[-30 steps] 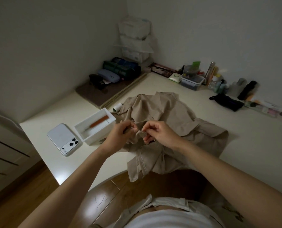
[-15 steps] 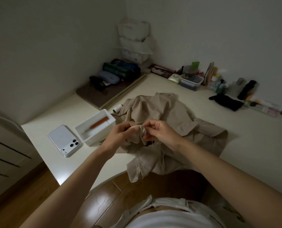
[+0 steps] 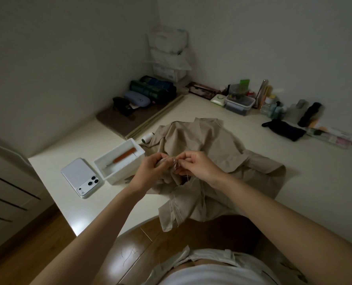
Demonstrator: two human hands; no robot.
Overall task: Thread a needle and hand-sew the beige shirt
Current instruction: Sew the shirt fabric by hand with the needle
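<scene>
No legible txt, labels or nos. anywhere; print on the stacked packs (image 3: pixel 169 43) is too blurred.

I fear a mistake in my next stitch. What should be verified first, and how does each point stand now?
1. Left hand grips the beige shirt: ok.
2. Right hand pinches the same fold: ok.
3. Needle seen between the fingers: cannot tell.
4. Thread hangs free under the right hand: ok.
5. Shirt fully on the table: not ok, its hem hangs over the edge.
</scene>
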